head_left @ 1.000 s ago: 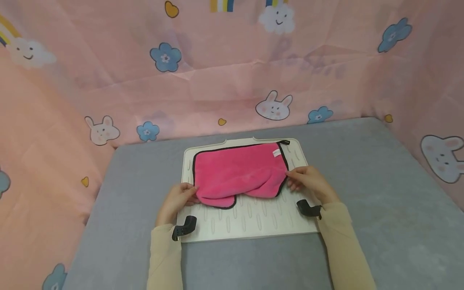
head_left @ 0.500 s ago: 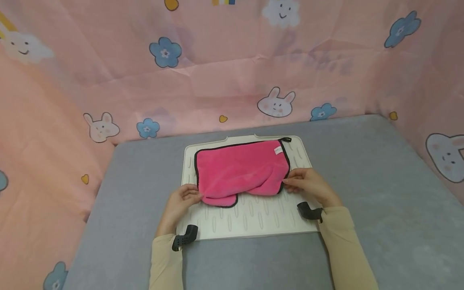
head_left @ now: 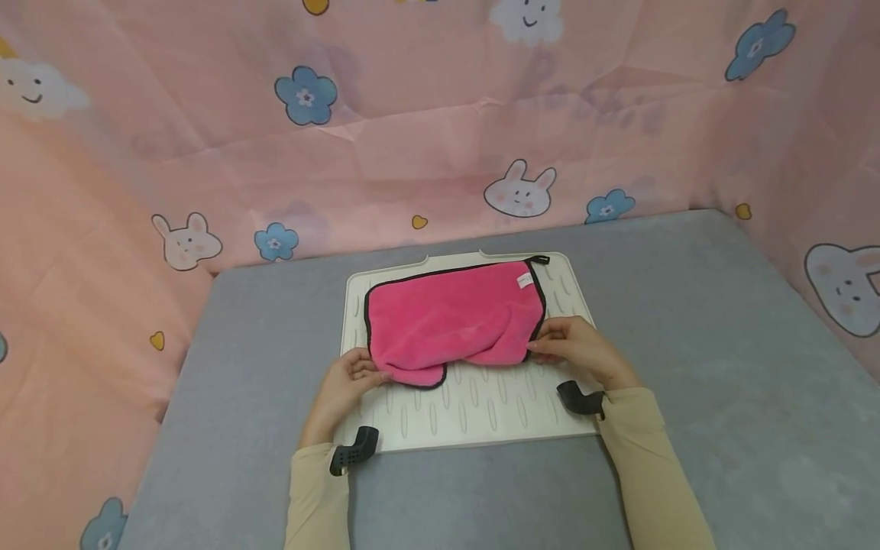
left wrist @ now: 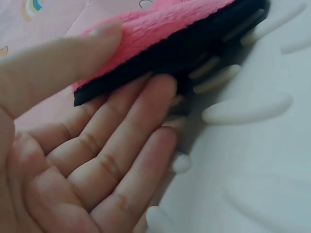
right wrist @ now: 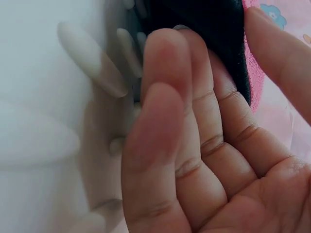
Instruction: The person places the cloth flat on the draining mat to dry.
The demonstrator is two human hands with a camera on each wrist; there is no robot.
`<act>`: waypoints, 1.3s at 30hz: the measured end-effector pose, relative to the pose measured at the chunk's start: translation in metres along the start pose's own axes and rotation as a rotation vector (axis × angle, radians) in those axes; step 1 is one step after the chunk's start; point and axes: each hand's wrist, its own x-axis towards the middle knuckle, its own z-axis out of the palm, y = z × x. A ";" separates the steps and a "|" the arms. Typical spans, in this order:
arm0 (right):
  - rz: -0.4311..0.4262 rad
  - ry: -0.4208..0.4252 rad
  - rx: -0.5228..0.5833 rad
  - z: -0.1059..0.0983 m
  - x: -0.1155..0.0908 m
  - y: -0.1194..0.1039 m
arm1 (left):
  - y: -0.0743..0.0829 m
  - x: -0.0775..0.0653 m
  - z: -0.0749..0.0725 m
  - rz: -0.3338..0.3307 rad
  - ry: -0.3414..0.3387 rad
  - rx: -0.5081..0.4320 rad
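Pink cloth (head_left: 447, 313), partly hidden at both sides in the pinch of left hand (head_left: 342, 389) and right hand (head_left: 583, 350).

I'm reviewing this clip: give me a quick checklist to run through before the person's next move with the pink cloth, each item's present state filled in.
1. Left hand pinching the pink cloth: ok; thumb over it, fingers beneath the black border.
2. Right hand pinching it too: ok; thumb on the pink face, fingers behind.
3. Cloth lying smooth: not ok; its near side is bunched and creased.
4. Cloth within the white tray's outline: ok in the head view.
5. Tray lying on the grey table: ok.
6. Anything under the cloth: cannot tell; it covers that area.
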 end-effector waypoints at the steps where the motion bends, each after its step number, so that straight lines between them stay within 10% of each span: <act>1: 0.002 0.001 0.003 0.000 0.000 0.000 | 0.000 0.000 0.000 0.001 0.010 -0.014; 30: -0.158 0.210 0.225 -0.010 -0.006 0.003 | 0.009 0.000 -0.005 -0.038 0.267 -0.112; 39: -0.028 0.160 0.004 -0.009 -0.004 0.001 | 0.001 -0.001 -0.004 -0.030 0.075 0.047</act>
